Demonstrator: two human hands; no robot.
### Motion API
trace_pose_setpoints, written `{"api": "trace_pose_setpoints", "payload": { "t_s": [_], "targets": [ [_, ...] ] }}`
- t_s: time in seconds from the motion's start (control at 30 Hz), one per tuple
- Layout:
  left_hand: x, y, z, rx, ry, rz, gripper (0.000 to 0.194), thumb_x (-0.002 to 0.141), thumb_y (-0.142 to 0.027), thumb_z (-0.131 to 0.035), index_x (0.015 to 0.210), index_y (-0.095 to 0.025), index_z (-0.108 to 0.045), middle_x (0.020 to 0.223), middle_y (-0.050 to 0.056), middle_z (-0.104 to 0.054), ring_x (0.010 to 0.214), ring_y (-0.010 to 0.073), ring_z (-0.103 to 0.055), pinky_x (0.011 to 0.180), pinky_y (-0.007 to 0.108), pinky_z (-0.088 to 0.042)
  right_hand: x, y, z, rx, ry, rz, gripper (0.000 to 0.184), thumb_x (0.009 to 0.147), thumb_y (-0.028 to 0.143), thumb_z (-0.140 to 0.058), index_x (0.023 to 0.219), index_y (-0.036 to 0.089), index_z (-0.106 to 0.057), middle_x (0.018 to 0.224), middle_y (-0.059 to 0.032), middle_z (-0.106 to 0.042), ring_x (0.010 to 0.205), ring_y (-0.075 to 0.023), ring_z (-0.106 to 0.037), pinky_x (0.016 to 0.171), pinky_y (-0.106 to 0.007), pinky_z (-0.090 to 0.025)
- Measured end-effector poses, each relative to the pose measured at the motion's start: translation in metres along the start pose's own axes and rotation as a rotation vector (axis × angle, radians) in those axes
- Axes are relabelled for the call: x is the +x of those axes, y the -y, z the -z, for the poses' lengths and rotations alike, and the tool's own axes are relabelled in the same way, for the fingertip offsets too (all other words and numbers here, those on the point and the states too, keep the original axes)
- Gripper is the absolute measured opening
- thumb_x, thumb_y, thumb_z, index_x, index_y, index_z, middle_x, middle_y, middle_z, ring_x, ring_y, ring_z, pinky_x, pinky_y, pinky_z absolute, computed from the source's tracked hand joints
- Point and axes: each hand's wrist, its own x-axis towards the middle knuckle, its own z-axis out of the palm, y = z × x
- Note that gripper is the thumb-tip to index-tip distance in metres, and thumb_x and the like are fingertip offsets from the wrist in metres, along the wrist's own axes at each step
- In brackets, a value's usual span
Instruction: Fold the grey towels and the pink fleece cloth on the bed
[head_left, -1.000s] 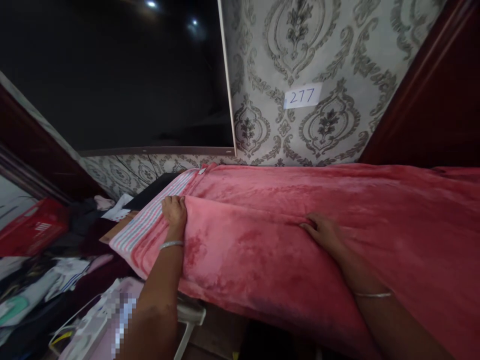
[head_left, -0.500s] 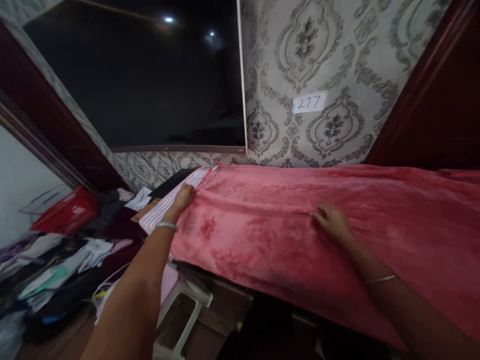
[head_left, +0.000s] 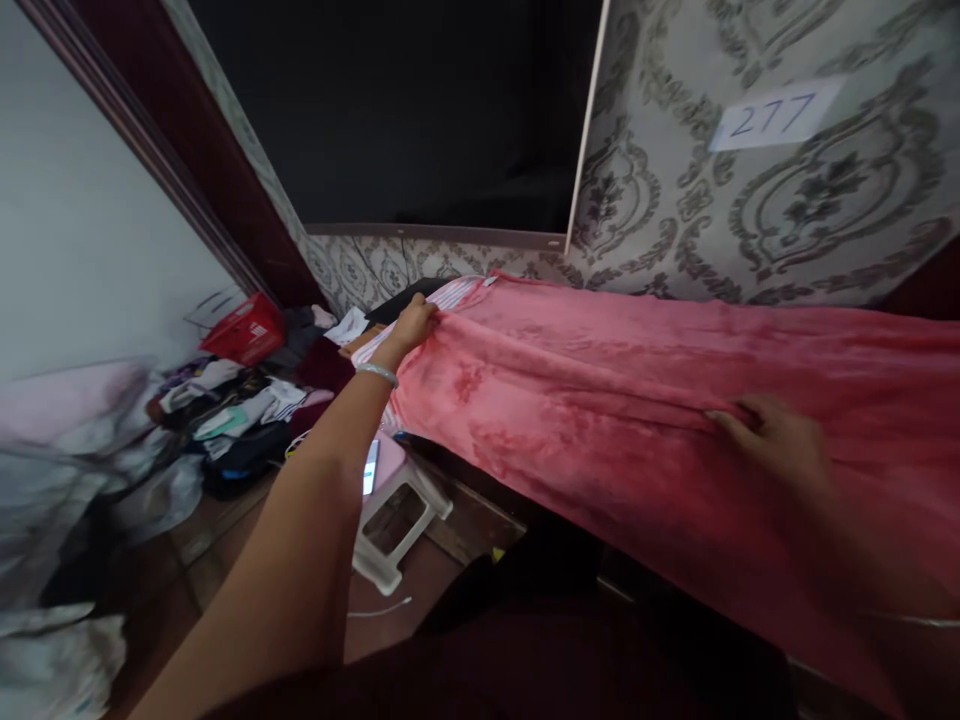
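Observation:
A pink plush blanket (head_left: 600,390) lies spread over a raised surface along the patterned wall. Its far left end shows a striped band (head_left: 450,295). My left hand (head_left: 414,322), with a silver bangle on the wrist, is stretched out to that left end and its fingers are closed on the blanket's folded edge. My right hand (head_left: 776,440) rests on the blanket at the right, fingers curled onto a crease of the cloth; whether it pinches the cloth is unclear.
A large dark screen (head_left: 420,110) hangs on the wall beside a paper label reading 277 (head_left: 772,115). A white stool (head_left: 397,515) stands below the blanket's edge. Heaped clothes (head_left: 240,420) and a red basket (head_left: 244,328) lie on the floor at left.
The view has swung left and down. My left arm has reached farther out along the blanket's left end; my right hand stays on the crease.

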Motion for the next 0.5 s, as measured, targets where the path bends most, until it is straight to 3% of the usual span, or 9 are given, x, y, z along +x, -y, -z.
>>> {"api": "trace_pose_setpoints", "payload": {
  "t_s": [0.2,0.37,0.5],
  "targets": [
    [-0.004,0.002,0.009,0.051,-0.024,-0.056,0.016,0.084,-0.015,-0.055,0.091,-0.014,-0.069,0.103,0.011,-0.056,0.092,0.0215,-0.052,0.086,0.032,-0.045,-0.009,-0.005,-0.008,0.034,0.031,0.019,0.047,0.085,0.072,-0.047,0.076,0.028,-0.06,0.08,-0.0146,-0.065,0.078,-0.0359,-0.064,0.063,-0.047,-0.046],
    [-0.024,0.005,0.026,0.079,-0.048,-0.093,0.013,0.084,-0.017,-0.051,0.085,-0.016,-0.064,0.097,0.009,-0.057,0.089,0.0203,-0.051,0.084,0.031,-0.046,-0.025,0.011,-0.007,0.06,-0.009,0.076,0.041,0.091,0.062,-0.047,0.079,0.026,-0.064,0.081,-0.0131,-0.066,0.077,-0.0322,-0.063,0.066,-0.045,-0.049],
    [-0.042,0.006,0.038,0.11,-0.125,-0.074,0.018,0.079,-0.012,-0.047,0.087,-0.017,-0.062,0.093,0.009,-0.057,0.09,0.0226,-0.054,0.085,0.034,-0.048,-0.037,0.03,0.007,0.099,0.009,0.155,0.029,0.094,0.046,-0.051,0.079,0.025,-0.064,0.078,-0.0096,-0.065,0.074,-0.0264,-0.061,0.067,-0.039,-0.048]
  ]
}}
